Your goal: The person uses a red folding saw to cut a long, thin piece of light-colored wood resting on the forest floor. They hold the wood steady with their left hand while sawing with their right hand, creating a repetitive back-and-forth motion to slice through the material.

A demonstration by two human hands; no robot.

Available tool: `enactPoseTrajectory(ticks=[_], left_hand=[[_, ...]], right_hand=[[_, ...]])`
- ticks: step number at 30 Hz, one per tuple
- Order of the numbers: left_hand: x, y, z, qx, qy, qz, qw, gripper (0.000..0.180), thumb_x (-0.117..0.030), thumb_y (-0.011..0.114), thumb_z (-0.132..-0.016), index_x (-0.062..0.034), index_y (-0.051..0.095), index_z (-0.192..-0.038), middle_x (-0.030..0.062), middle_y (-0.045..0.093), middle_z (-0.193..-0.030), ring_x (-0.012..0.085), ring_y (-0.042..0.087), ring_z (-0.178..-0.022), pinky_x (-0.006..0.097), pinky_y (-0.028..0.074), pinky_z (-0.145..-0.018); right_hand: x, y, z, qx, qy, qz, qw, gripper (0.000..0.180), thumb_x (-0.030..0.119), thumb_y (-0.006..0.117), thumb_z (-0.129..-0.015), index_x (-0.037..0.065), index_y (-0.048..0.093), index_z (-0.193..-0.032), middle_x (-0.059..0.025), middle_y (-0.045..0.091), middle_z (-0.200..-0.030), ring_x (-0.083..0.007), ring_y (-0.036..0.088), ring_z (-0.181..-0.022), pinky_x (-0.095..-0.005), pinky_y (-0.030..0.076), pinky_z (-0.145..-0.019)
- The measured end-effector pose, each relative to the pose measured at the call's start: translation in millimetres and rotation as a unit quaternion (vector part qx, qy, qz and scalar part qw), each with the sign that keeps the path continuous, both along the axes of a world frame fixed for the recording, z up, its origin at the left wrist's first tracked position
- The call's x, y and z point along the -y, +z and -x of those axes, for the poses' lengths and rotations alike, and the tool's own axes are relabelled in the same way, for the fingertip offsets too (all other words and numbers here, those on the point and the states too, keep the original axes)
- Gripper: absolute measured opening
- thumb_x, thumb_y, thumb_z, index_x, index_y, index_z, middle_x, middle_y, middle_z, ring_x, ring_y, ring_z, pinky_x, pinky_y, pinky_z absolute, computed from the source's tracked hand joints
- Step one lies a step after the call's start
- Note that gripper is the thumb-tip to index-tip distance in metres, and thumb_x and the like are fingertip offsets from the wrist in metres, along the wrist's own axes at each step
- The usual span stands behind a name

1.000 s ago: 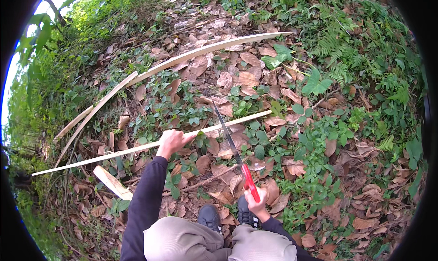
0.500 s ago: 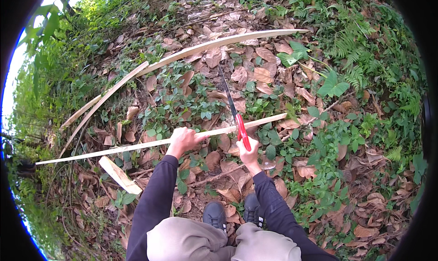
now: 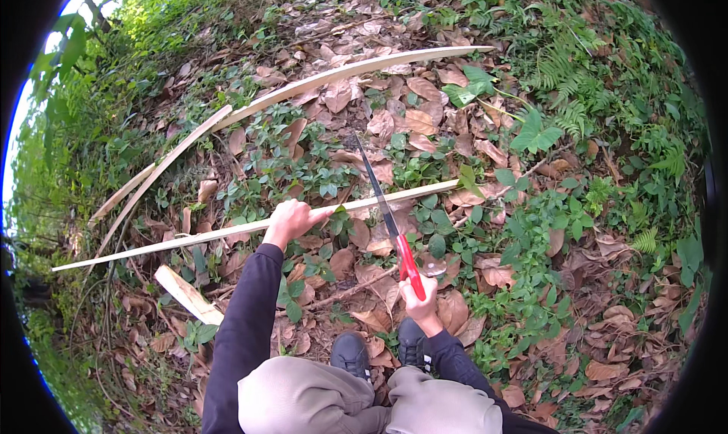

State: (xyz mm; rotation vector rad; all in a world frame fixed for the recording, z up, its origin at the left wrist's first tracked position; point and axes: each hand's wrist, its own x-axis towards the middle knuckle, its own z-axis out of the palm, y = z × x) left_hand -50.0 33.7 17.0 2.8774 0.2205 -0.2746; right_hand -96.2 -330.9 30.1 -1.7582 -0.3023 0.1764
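Observation:
A long pale wooden strip (image 3: 189,241) runs across in front of me, rising slightly to the right. My left hand (image 3: 289,220) is closed round it near its middle, thumb stretched along the wood to the right. The red handle of a hand saw (image 3: 409,261) is in the closed grip of my right hand (image 3: 422,298). Its thin dark blade slants up and to the left, crossing the strip right of my left hand. Whether the teeth bite into the wood is too small to tell.
A longer pale board (image 3: 341,72) lies beyond, with another strip (image 3: 163,165) at its left end. A short wood block (image 3: 188,294) lies left of my left forearm. Brown leaves, low plants and a thin branch (image 3: 349,297) cover the ground round my shoes (image 3: 351,355).
My right hand has drawn the saw back toward me, so more blade shows on my side of the strip. My left hand keeps its hold. The view has shifted slightly.

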Motion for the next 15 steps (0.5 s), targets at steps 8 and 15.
enactPoseTrajectory(ticks=[8,15], left_hand=[[5.3,3.3,-9.3,-0.014,0.035,0.010,0.999,0.086,-0.074,0.045,-0.092,0.0020,0.067,-0.057,0.0237,0.061,-0.058,0.0405,0.065,-0.060,0.049,0.053,-0.061],[-2.1,5.6,-13.3,-0.013,0.023,0.013,1.000,0.087,-0.075,0.047,-0.090,0.0020,0.065,-0.054,0.0230,0.060,-0.056,0.0392,0.065,-0.058,0.048,0.052,-0.060]], right_hand=[[-30.5,18.9,-39.3,0.045,-0.008,0.038,0.998,0.022,0.009,0.066,-0.082,-0.001,0.056,-0.065,-0.0116,0.053,-0.052,-0.0222,0.053,-0.044,-0.0369,0.039,-0.047],[-4.7,27.8,0.7,-0.087,-0.019,0.035,0.995,0.017,0.005,0.066,-0.081,0.001,0.057,-0.068,-0.0117,0.053,-0.052,-0.0247,0.058,-0.046,-0.0358,0.040,-0.047]])
